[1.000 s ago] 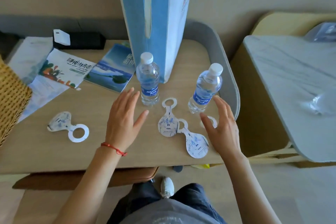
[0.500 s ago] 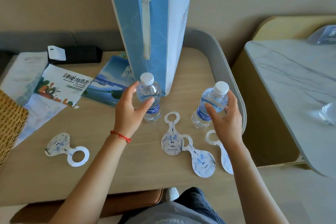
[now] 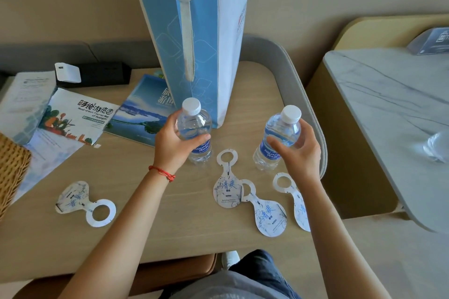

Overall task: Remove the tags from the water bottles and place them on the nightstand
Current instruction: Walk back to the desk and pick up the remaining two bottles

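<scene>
head view showed both hands wrapped around water bottles on the wooden nightstand (image 3: pixel 145 238). left hand (image 3: pixel 173 144) gripped the left bottle (image 3: pixel 195 133) around its upper body, fingers behind and thumb across the front; this bottle stood upright just in front of the tall blue paper bag (image 3: pixel 201 56). right hand (image 3: pixel 297 153) gripped the right bottle (image 3: pixel 279 138), which leaned a little to the right. both white caps were bare, no tags around the necks. four tags lay flat on the nightstand: one far tag (image 3: pixel 83 202) off to the left, a middle tag (image 3: pixel 228 187) between the bottles, an overlapped tag (image 3: pixel 267 216) touching it, and an edge tag (image 3: pixel 295 200) partly hidden under the right forearm. brochures (image 3: pixel 80 116) lay at the back left, beside a black box (image 3: pixel 102 74).
</scene>
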